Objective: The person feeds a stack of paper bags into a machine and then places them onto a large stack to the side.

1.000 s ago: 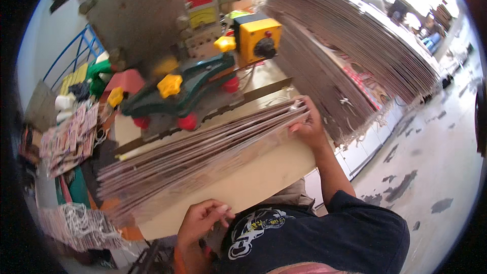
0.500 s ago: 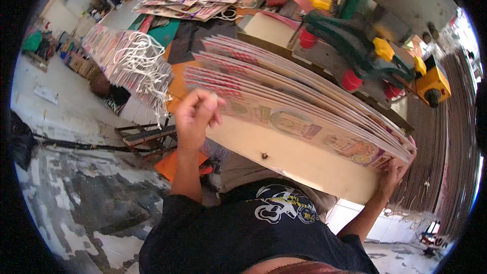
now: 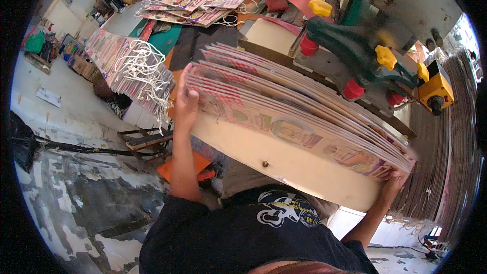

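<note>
A stack of flat printed paper bags, pinkish with red checks and food pictures, stands on edge in several fanned layers over a smooth tan board. At its left end is my left hand, thumb up on the near side and fingers round the edge. My right hand grips the lower right corner of the bags, its fingers partly hidden behind them. Both hands are closed on the same stack. Left of it lies a row of similar bags with white cord handles.
Beyond the stack stands a machine with a dark green arm, red cups, yellow knobs and a yellow switch box. More corded bags lie at the back. Tall piles of brown sheets stand at right.
My left hand, raised in front of the bags with curled fingers before, has moved up and left onto their left end. My right hand stays at the right corner.
</note>
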`<state>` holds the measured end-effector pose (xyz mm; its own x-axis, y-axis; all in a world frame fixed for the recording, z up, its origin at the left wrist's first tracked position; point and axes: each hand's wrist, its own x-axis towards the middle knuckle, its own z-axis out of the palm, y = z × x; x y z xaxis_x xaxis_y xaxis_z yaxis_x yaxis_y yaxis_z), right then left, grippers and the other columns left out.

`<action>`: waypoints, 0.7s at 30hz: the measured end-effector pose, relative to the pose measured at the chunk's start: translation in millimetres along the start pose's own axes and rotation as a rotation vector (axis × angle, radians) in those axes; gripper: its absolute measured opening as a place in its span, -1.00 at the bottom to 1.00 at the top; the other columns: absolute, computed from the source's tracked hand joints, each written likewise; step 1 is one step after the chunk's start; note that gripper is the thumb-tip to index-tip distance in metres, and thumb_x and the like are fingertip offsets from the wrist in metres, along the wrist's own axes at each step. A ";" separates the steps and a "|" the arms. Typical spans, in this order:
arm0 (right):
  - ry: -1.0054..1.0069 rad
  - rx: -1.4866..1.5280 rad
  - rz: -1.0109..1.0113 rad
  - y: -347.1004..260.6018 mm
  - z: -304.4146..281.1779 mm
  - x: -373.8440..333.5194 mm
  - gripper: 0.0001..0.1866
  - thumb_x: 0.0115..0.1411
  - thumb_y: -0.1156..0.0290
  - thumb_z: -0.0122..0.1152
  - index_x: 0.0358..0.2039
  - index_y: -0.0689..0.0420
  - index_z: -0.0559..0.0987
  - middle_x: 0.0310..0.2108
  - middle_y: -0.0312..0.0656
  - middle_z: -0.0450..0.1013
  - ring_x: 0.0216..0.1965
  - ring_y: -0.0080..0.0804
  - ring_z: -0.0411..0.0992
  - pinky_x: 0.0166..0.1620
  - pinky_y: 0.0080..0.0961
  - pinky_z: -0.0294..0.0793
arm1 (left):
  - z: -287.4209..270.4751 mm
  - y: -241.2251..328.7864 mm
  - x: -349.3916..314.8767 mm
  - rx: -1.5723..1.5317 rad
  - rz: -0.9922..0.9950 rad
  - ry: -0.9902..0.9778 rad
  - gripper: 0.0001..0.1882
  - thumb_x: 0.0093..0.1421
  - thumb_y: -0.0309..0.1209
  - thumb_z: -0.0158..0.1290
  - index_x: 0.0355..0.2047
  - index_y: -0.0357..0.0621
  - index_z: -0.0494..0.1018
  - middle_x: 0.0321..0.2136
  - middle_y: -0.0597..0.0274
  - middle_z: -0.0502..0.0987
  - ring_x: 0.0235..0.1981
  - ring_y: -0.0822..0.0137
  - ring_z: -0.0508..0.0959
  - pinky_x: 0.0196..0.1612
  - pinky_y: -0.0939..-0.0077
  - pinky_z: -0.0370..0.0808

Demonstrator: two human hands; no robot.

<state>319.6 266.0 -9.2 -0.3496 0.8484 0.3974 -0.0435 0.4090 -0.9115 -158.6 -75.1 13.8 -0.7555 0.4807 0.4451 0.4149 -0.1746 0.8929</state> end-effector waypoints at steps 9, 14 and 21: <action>-0.096 0.041 0.025 -39.1 29.4 2.8 0.07 -0.25 -0.55 0.30 -0.05 0.15 0.29 0.00 -0.05 0.36 0.10 -0.22 0.33 0.22 -0.21 0.28 | 18.9 4.3 35.5 -0.319 -0.122 -0.265 0.44 -0.28 0.59 -0.02 0.41 -0.25 -0.03 0.41 -0.04 0.04 0.40 0.13 0.10 0.41 0.17 0.10; -0.056 0.031 0.008 -39.7 32.4 2.2 0.12 -0.28 -0.53 0.34 0.03 0.17 0.29 0.00 -0.07 0.37 0.07 -0.25 0.35 0.19 -0.26 0.31 | 21.3 9.0 38.8 -0.216 -0.181 -0.273 0.36 -0.38 0.47 0.26 0.29 -0.23 0.17 0.20 0.05 0.34 0.23 0.22 0.36 0.30 0.26 0.30; -0.039 0.009 -0.029 -11.0 12.5 0.1 0.09 -0.24 -0.48 0.36 0.05 0.18 0.31 -0.06 -0.13 0.39 0.01 -0.31 0.38 0.10 -0.33 0.38 | 8.7 -23.2 36.3 -0.019 0.041 -0.135 0.10 -0.27 0.50 0.19 0.00 -0.22 0.34 -0.09 0.22 0.45 -0.02 0.33 0.47 0.06 0.38 0.44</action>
<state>308.4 257.3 -0.5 -0.3840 0.8228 0.4191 -0.0624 0.4297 -0.9008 -191.2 -46.2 8.6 -0.6627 0.5839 0.4690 0.4332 -0.2120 0.8760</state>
